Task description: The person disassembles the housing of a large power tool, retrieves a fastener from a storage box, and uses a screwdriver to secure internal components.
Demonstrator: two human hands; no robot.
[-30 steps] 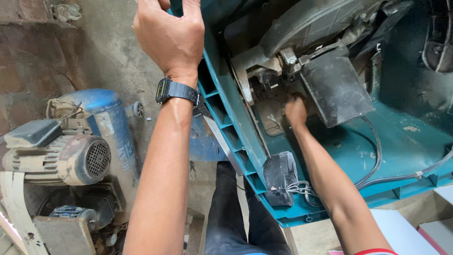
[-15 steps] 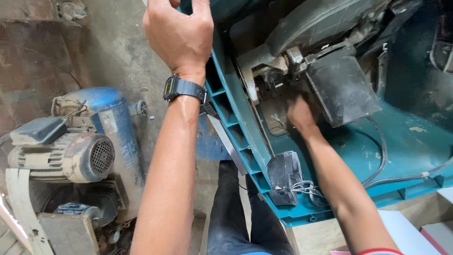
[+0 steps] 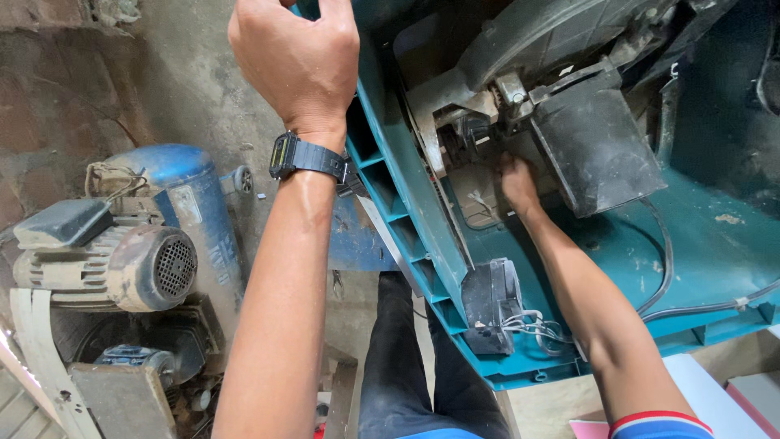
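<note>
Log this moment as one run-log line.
left hand: grips teal housing rim | right hand: reaches inside under black box | compressor: on floor

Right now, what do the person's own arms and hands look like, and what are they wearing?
Both forearms are bare, with no gloves on either hand. The left hand has a dark rectangular digital watch strapped at the wrist. The right hand wears nothing; a sleeve cuff in blue with red and white stripes shows near the elbow.
</note>
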